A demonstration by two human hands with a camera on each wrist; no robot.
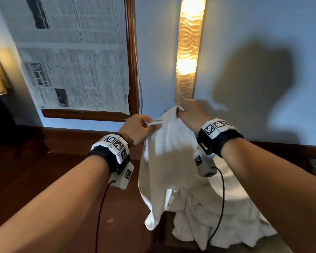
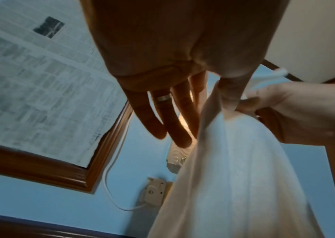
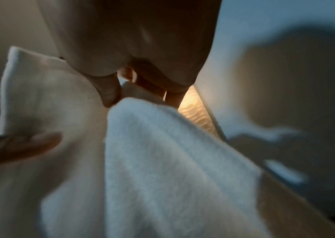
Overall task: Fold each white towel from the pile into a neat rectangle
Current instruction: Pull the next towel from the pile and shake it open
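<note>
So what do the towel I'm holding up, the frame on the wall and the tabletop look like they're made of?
Towel: soft white terry cloth, probably cotton; it has a fuzzy nap and hangs in limp folds.
Frame: reddish-brown wood, apparently varnished; its moulded edge shows a slight sheen.
Tabletop: dark brown wood or veneer, smooth; too dim to tell which.

Lifted towel [image 1: 164, 152] above pile [image 1: 208, 216]

The dark reddish-brown wooden tabletop [image 1: 66, 179] carries 1 crumpled pile of white terry towels [image 1: 213, 221]. The pile rests on the tabletop's right part, spreading toward the near edge. To the left of the pile, the wood shows bare with small pale specks.
</note>
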